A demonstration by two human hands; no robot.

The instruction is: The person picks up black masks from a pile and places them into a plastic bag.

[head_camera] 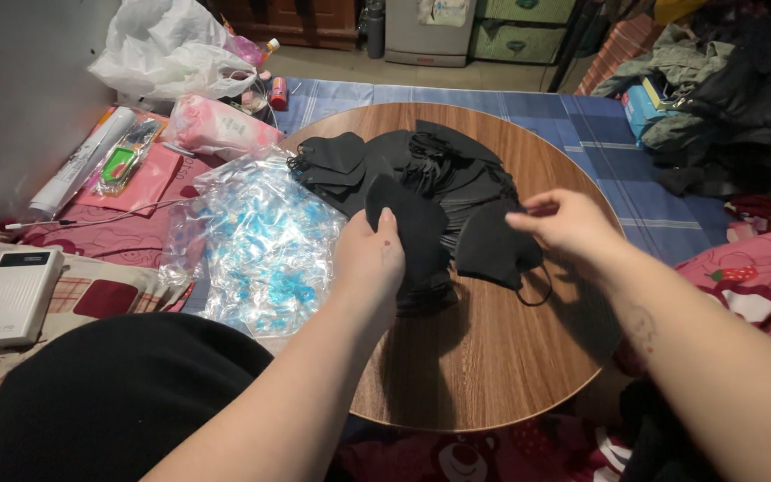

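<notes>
Left hand (369,259) grip clamped on a folded black fabric mask (412,228); right hand (568,223) pinches another black mask (493,250) mid-surface, bare round wooden surface (493,357) open toward the near edge.

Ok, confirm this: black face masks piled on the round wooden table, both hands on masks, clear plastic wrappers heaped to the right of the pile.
Wrong side. The head view shows the clear plastic wrappers heaped to the left of the black face masks, beside the left hand. The right hand and round wooden table are as stated.

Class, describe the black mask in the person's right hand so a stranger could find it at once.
Start at the round wooden table with its pile of black masks. At the pile's right edge, the right hand pinches one mask; unlike its neighbours, its ear loop dangles.
</notes>
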